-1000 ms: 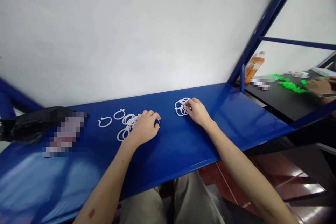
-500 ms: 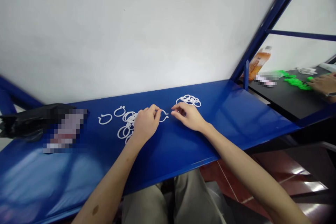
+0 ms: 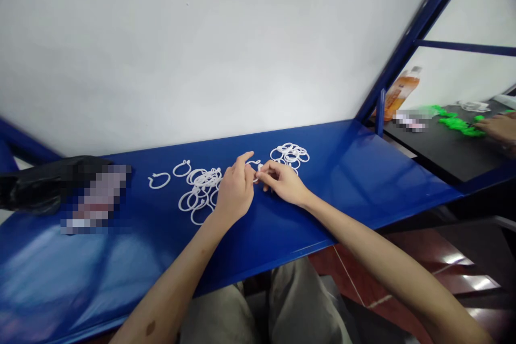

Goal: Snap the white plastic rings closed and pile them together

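Note:
A white plastic ring (image 3: 253, 162) is between my two hands, partly hidden by the fingers. My right hand (image 3: 285, 181) pinches its right side between thumb and fingertips. Curled around the ring's left side, my left hand (image 3: 237, 185) holds it with one finger raised. Beside and behind my left hand lies a loose pile of white rings (image 3: 199, 192). Two separate open rings, one farther left (image 3: 159, 181) and one nearer the pile (image 3: 181, 169), rest on the blue tabletop (image 3: 278, 231). Just beyond my right hand sits a cluster of white rings (image 3: 291, 153).
A black plastic bag (image 3: 44, 183) and a blurred-out flat item (image 3: 99, 193) lie at the left. Blue metal posts (image 3: 407, 43) frame the right end. Past them are an orange bottle (image 3: 402, 94), bright green pieces (image 3: 459, 124) and another person's hand (image 3: 500, 128).
My right hand has moved left and taken hold of the ring's open-end side. My left hand has shifted slightly right, and one of its fingers is now lifted.

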A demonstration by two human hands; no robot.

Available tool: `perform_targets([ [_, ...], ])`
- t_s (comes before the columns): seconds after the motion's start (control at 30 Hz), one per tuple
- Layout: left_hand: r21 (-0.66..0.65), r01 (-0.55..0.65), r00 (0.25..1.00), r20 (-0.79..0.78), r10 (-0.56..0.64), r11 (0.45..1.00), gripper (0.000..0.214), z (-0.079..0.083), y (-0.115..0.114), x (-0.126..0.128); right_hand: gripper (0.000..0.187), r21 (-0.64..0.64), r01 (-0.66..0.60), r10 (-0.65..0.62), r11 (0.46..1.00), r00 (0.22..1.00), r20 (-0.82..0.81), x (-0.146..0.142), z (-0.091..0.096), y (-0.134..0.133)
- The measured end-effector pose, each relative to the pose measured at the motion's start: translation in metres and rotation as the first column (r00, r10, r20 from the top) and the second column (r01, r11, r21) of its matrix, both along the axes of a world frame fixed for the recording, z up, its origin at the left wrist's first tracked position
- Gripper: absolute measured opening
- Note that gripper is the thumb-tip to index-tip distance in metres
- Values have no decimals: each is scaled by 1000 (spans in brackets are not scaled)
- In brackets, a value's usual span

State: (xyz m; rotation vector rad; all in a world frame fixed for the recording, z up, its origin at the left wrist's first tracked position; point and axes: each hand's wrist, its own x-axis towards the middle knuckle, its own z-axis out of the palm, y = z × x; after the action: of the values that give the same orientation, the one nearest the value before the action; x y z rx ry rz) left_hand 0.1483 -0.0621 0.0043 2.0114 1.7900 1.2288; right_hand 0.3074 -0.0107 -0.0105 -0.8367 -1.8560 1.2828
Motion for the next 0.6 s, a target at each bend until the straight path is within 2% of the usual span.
perform_targets([
  [0.13, 7, 35, 998, -51, -35, 999, 29, 1, 2, -1, 24, 80, 141, -138, 987, 990, -39, 4, -1, 5],
  [0.23, -58, 82, 990, 120, -74, 995, 17, 3, 3, -2, 19, 240, 167, -167, 956, 986, -21, 7, 0, 7],
  [0.37, -178, 180, 914, 393, -98, 967, 19, 4, 5, -8, 15, 394, 83, -103, 915, 994, 31, 8, 5, 4],
  [0.43, -187, 217, 897, 426, -120, 958, 17, 4, 6, -10, 15, 425, 37, -66, 904, 996, 53, 10, 6, 4],
  [0.6, -170, 251, 902, 397, -167, 953, 8, 4, 4, -12, 19, 515, -77, 5, 854, 990, 140, 20, 8, 6],
])
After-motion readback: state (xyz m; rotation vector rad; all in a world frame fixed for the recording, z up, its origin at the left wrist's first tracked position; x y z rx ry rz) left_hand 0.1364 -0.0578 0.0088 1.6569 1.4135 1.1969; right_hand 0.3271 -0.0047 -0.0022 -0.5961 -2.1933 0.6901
